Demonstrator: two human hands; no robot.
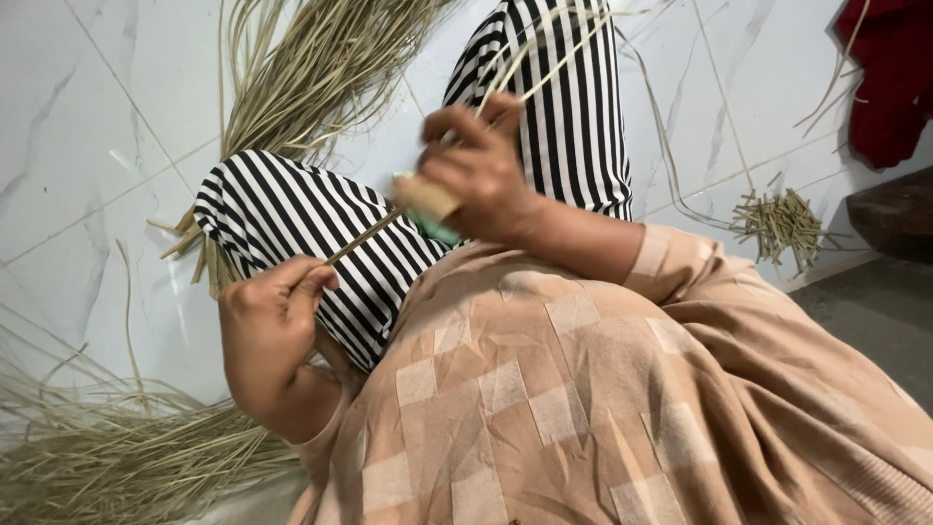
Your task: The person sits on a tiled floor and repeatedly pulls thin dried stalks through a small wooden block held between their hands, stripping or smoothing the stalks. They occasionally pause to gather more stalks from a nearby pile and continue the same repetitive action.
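My left hand (pixel 267 326) pinches the near end of a thin pale reed strip (pixel 364 236) between thumb and fingers, low at the left. The strip runs up and right to my right hand (pixel 481 175), which grips a tool with a tan handle and a green part (pixel 428 206) pressed against the strip. More of the reed extends past my right hand toward the top. Both hands work above my lap, over black-and-white striped trousers (pixel 282 219) and a peach checked garment (pixel 544 389).
A large bundle of long reed strips (pixel 301 78) fans out on the white marble tile floor at the top left; another heap (pixel 107 452) lies bottom left. Short cut pieces (pixel 782 224) sit at the right. A red cloth (pixel 889 78) hangs top right.
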